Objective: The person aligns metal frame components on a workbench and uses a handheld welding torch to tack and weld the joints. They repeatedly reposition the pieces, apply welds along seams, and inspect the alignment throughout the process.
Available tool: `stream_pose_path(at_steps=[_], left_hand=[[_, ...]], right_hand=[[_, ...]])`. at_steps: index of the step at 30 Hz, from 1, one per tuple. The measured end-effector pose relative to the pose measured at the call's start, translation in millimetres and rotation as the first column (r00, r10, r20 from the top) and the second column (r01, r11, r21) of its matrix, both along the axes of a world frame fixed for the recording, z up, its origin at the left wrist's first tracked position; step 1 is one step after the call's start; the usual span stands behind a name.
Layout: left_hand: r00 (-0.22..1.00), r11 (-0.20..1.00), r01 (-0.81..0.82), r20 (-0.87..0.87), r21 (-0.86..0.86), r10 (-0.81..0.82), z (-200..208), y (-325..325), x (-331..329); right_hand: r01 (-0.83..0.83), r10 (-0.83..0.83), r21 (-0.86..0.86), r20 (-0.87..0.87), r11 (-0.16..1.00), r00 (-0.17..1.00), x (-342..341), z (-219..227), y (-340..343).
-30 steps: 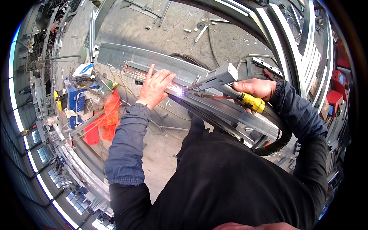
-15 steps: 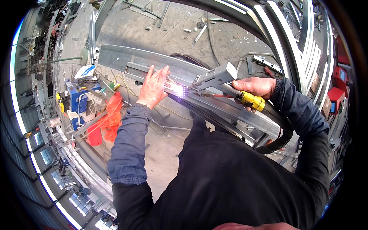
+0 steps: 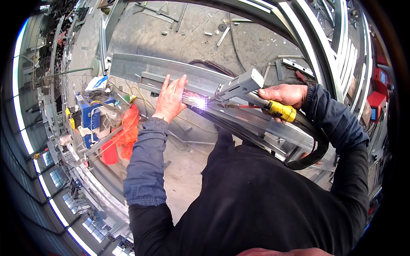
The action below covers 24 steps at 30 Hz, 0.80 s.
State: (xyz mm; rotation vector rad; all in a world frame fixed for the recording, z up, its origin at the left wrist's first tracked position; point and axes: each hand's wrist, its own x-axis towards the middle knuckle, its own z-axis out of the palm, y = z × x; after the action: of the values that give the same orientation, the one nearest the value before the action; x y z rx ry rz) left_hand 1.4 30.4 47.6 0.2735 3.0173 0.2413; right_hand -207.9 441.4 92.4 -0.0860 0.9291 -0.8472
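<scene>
My right hand (image 3: pixel 285 100) is wrapped round the handle of a welding gun (image 3: pixel 244 84), which has a boxy grey head and yellow tape on its grip. Its tip points left, to a bright violet-white glow with sparks (image 3: pixel 200 103) on a steel profile (image 3: pixel 156 79). Just left of the glow, my left hand (image 3: pixel 171 96) rests on that profile, fingers stretched out and holding no tool. Its thumb is partly lost beside the glare. Beneath lies a longer, wider metal beam (image 3: pixel 132 66). From the gun a thick black cable (image 3: pixel 314 158) loops below my right wrist.
Left on the floor stand a blue machine (image 3: pixel 90 114), orange plastic sheeting (image 3: pixel 129 132) and a red bucket (image 3: pixel 109 152). Long metal profiles (image 3: pixel 305 36) curve along the upper right, near red machines (image 3: pixel 376 104). Offcuts and a hose (image 3: pixel 234 42) lie on the floor beyond the beam.
The spray of sparks beside my left hand is smaller and lower. Both hands keep nearly the same places, and the whole view has shifted slightly.
</scene>
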Motion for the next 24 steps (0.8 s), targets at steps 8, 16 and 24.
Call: stream_pose_path(at_steps=[8,16,24], left_hand=[[1.000,1.000,0.004,-0.019,-0.005,-0.004,1.0,-1.4,-0.7],[1.000,1.000,-0.011,-0.014,0.002,0.011,2.0,-2.3,-0.6],[1.000,1.000,-0.020,0.006,-0.012,0.020,0.0,-5.5,-1.4]], right_hand=[[0.005,-0.005,0.019,-0.010,1.000,1.000,2.1,-1.0,1.7],[0.018,-0.018,0.002,-0.003,1.000,1.000,4.1,-0.2,2.3],[0.015,-0.016,-0.013,-0.018,1.000,1.000,5.0,-0.7,3.4]])
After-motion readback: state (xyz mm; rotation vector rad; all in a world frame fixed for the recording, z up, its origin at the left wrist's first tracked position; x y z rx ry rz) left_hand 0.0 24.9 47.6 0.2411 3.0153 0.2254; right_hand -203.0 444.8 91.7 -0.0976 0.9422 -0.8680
